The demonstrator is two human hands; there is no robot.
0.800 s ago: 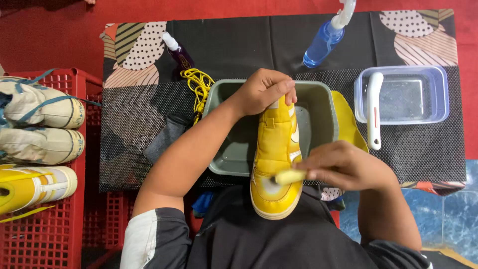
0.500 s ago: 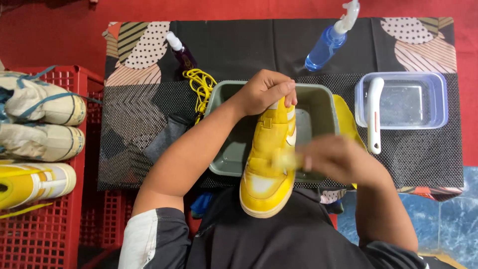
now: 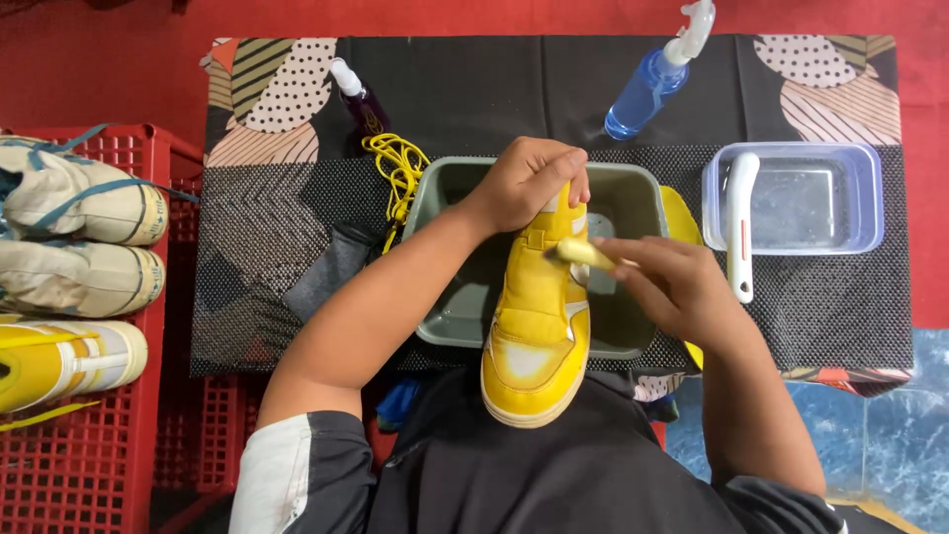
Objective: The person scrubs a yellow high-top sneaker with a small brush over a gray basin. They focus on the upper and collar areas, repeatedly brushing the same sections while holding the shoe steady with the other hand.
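A yellow and white high-top shoe (image 3: 535, 336) lies over a grey-green basin (image 3: 447, 297), toe towards me. My left hand (image 3: 526, 180) grips the shoe's ankle collar at the far end. My right hand (image 3: 674, 287) holds a small yellow brush (image 3: 581, 253) against the shoe's right side near the middle. The brush head is partly blurred.
A blue spray bottle (image 3: 647, 84), a small dark bottle (image 3: 358, 99) and yellow laces (image 3: 399, 170) lie on the patterned mat. A clear tub of water (image 3: 858, 198) carries a white brush (image 3: 739, 227). A red crate (image 3: 89, 435) on the left holds three shoes (image 3: 79, 203).
My right hand has moved the brush from the toe up to the shoe's middle side. The left hand has kept its grip on the collar.
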